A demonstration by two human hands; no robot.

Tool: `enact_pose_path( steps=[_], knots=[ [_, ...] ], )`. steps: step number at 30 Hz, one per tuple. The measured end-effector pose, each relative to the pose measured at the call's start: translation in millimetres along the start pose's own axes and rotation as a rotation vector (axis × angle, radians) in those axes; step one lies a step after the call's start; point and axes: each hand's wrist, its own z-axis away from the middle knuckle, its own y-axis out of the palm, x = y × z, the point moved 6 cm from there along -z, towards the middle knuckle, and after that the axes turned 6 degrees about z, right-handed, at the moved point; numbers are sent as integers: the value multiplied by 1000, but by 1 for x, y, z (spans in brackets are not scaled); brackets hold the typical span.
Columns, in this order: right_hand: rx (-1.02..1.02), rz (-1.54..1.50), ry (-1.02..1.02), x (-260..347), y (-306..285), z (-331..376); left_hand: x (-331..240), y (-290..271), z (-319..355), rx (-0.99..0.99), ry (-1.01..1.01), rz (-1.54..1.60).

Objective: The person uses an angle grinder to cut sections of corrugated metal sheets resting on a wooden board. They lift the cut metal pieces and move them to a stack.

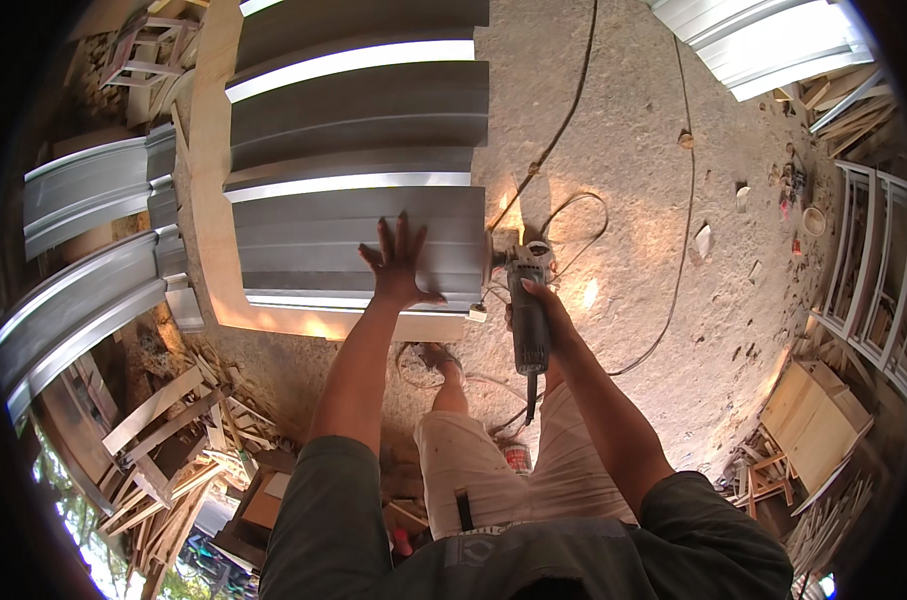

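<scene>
A grey ribbed metal roofing sheet lies on a pale wooden board, whose edge shows along its left and near sides. My left hand is spread flat on the sheet near its near right corner and holds nothing. In my right hand is a dark angle grinder, gripped by its body, with its head at the sheet's right edge. The grinder's disc is seen nearly edge-on beside that edge; whether it touches the metal I cannot tell. A cord leaves the grinder's rear end.
Black cords run over the rough floor on the right. More ribbed sheets lie at the left and far right. Scrap wood is heaped at the near left; a white metal frame stands at the right.
</scene>
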Motion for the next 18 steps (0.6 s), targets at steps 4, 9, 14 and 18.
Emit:
enact_pose_path(
  steps=[4,9,14,18],
  knots=[
    [-15,19,-14,19,1,-8,-5,1,-2,60,-3,-25],
    [-20,63,-39,44,10,-13,-2,4,-2,25,14,-25],
    [-8,56,-29,63,18,-24,4,8,-1,-41,25,-32],
    [-19,38,-44,75,16,-35,1,9,-3,14,0,-56]
  ],
)
